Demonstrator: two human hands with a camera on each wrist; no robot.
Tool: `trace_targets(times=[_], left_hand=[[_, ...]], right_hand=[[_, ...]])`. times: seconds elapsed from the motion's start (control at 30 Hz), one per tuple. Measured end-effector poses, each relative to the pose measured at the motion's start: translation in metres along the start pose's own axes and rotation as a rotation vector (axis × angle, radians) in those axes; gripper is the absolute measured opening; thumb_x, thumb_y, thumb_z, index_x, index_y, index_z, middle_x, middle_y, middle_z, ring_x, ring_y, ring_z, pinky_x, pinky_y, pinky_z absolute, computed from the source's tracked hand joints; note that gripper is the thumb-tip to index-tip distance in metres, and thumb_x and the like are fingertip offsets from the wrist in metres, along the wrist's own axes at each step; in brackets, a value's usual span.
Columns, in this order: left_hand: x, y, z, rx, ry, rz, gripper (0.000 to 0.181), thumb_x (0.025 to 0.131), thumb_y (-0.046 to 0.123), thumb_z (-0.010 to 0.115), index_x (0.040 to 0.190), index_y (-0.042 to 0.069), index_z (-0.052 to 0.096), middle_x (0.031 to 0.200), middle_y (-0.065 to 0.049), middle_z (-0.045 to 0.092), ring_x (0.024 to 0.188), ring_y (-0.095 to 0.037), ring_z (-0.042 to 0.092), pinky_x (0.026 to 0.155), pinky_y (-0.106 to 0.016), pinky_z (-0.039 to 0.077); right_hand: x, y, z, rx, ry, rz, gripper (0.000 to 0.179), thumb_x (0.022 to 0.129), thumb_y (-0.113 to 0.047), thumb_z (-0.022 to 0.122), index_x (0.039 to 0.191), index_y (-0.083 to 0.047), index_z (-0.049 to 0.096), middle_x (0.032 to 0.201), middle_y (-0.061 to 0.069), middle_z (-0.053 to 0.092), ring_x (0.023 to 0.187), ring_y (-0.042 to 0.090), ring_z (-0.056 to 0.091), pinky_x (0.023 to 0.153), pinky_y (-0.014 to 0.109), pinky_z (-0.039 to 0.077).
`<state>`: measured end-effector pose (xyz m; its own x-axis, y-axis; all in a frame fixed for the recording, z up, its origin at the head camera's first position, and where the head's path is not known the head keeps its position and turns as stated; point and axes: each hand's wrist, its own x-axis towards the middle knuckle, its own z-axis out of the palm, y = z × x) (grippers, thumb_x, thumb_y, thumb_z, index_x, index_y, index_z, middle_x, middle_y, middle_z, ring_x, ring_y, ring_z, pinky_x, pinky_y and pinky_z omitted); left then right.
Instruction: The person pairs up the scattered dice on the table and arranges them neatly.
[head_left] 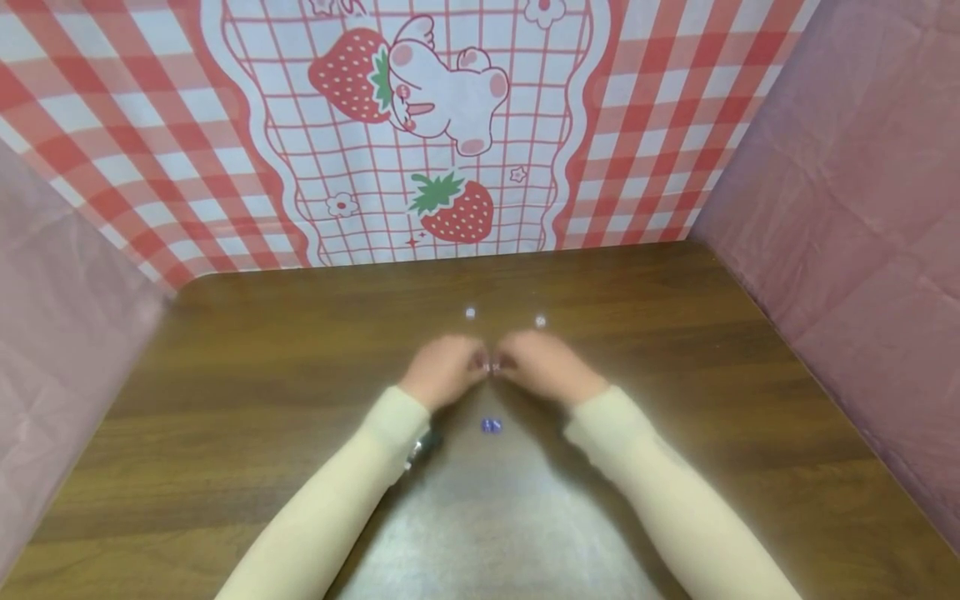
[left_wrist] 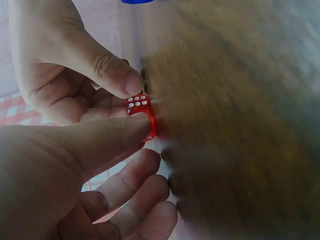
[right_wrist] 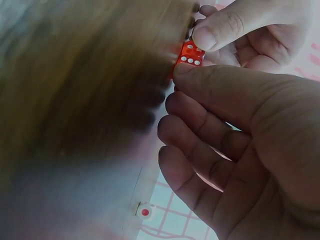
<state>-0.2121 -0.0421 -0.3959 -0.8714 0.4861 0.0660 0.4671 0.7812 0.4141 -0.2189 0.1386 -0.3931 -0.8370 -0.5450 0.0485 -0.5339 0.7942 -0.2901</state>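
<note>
Left hand (head_left: 447,368) and right hand (head_left: 551,368): each grip pinches red dice (left_wrist: 138,101) between them, thumbs (left_wrist: 117,75) partly obstructing view. On the surface (head_left: 262,400), paired blue dice (head_left: 487,426) lie nearside of the red dice; two white dice (head_left: 470,313), separated, lie beyond.

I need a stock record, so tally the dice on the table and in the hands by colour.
Red translucent cube-shaped dice: 2
Blue cube-shaped dice: 2
White cube-shaped dice: 2
Total: 6
</note>
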Motion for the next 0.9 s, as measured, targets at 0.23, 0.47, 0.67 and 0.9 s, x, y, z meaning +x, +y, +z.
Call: trace_targets(times=[0.23,0.47,0.67,0.9], left_hand=[[-0.0005,0.0012,-0.0012,0.000,0.001,0.003,0.012,0.086,0.027,0.070,0.094,0.019,0.066,0.085,0.007,0.065,0.075,-0.008,0.058,0.072,-0.027,0.051],[-0.0009,0.0014,-0.0002,0.008,0.001,0.004,0.017,0.085,0.030,0.070,0.096,0.018,0.067,0.087,0.006,0.066,0.078,-0.009,0.059,0.073,-0.027,0.052],[-0.0015,0.0014,0.0007,-0.018,-0.010,-0.012,0.018,0.084,0.031,0.071,0.096,0.019,0.067,0.089,0.006,0.066,0.079,-0.009,0.060,0.074,-0.028,0.052],[-0.0021,0.0000,-0.0029,-0.062,-0.016,-0.011,0.021,0.083,0.033,0.072,0.098,0.019,0.066,0.089,0.007,0.065,0.079,-0.009,0.060,0.075,-0.030,0.053]], right_hand=[[0.0002,-0.0021,-0.0022,-0.007,-0.006,0.001,0.011,0.083,-0.028,0.072,0.092,-0.023,0.067,0.084,-0.010,0.065,0.076,0.003,0.057,0.074,0.023,0.050],[-0.0008,-0.0010,-0.0027,0.018,-0.013,0.012,0.011,0.082,-0.023,0.073,0.091,-0.022,0.067,0.084,-0.010,0.064,0.076,0.003,0.057,0.074,0.023,0.051],[-0.0007,0.0007,-0.0022,0.033,-0.021,0.022,0.010,0.082,-0.023,0.073,0.090,-0.024,0.067,0.082,-0.013,0.063,0.075,0.001,0.056,0.073,0.021,0.050],[-0.0022,0.0062,-0.0034,0.082,-0.035,0.041,0.011,0.082,-0.025,0.073,0.090,-0.028,0.067,0.082,-0.016,0.062,0.075,-0.001,0.057,0.073,0.022,0.051]])
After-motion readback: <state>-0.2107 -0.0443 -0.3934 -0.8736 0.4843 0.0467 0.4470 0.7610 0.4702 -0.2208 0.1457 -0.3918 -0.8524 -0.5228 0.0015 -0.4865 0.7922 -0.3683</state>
